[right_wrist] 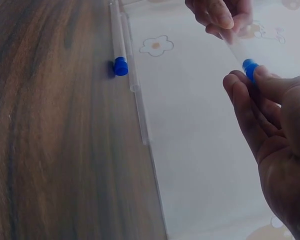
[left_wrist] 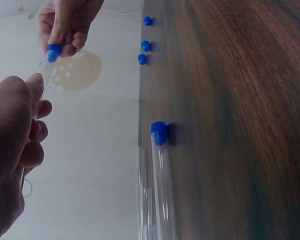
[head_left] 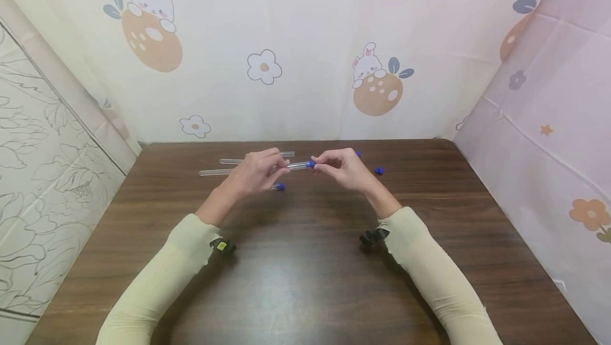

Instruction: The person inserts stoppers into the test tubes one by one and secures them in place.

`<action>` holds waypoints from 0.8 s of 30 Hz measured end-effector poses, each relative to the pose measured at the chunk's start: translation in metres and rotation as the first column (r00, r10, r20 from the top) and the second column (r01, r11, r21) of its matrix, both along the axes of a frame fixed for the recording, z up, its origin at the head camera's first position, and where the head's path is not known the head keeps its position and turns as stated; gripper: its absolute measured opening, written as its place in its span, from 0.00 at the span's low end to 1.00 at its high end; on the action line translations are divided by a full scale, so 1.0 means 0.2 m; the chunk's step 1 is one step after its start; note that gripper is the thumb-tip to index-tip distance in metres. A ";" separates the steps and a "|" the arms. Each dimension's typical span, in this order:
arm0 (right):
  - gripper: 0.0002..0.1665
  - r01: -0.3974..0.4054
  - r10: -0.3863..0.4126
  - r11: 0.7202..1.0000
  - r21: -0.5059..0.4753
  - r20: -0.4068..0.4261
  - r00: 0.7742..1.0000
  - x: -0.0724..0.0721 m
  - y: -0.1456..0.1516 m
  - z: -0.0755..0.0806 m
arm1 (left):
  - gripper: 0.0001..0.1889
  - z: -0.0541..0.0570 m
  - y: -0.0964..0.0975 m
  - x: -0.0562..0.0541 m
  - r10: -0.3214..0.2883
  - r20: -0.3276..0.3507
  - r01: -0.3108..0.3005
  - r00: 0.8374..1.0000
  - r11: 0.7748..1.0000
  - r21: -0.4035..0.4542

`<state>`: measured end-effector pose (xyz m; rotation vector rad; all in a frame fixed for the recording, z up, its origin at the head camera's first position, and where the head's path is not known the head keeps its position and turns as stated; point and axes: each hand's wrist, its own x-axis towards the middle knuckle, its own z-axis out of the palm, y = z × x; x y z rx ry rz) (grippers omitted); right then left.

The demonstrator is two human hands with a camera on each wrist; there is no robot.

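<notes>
My left hand (head_left: 260, 170) holds a clear test tube (head_left: 299, 165) by its body, fingers and thumb curled round it. The tube lies nearly level above the table, its mouth pointing right. At that mouth sits a blue stopper (right_wrist: 249, 69), pinched between the thumb and fingers of my right hand (head_left: 346, 167). How deep the stopper sits is hard to see. Below the hands, another test tube (left_wrist: 163, 185) with a blue stopper (head_left: 280, 187) in its mouth lies on the table. Behind it lie two uncapped tubes (left_wrist: 142, 172), partly hidden by my left hand in the head view.
Three loose blue stoppers (left_wrist: 146, 46) lie on the brown wooden table (head_left: 286, 271), towards the back right. A patterned curtain (head_left: 310, 27) hangs behind the table's back edge, with more patterned cloth at both sides.
</notes>
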<state>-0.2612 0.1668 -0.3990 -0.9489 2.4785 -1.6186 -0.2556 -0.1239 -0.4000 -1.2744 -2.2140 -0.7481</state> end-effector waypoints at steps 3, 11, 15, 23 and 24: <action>0.09 0.001 -0.001 1.000 0.020 -0.009 1.000 0.00 0.00 0.00 | 0.05 0.00 0.00 0.00 -0.004 -0.002 0.004 1.000 1.000 -0.008; 0.09 -0.001 0.002 0.999 0.036 -0.027 1.000 -0.01 0.00 -0.02 | 0.06 -0.01 -0.01 -0.01 0.005 -0.002 -0.005 1.000 1.000 -0.007; 0.09 -0.001 0.002 1.000 0.020 -0.045 0.999 -0.01 -0.01 -0.02 | 0.06 -0.01 -0.02 0.00 0.024 0.004 -0.024 1.000 1.000 -0.005; 0.10 0.004 -0.005 1.000 -0.019 -0.043 0.999 -0.01 0.00 -0.03 | 0.08 -0.02 -0.03 0.00 0.034 -0.012 -0.034 0.999 0.999 0.004; 0.10 0.005 -0.006 1.000 -0.021 -0.045 0.999 -0.01 0.00 -0.04 | 0.09 -0.02 -0.03 0.00 0.036 -0.013 -0.036 0.999 0.999 0.004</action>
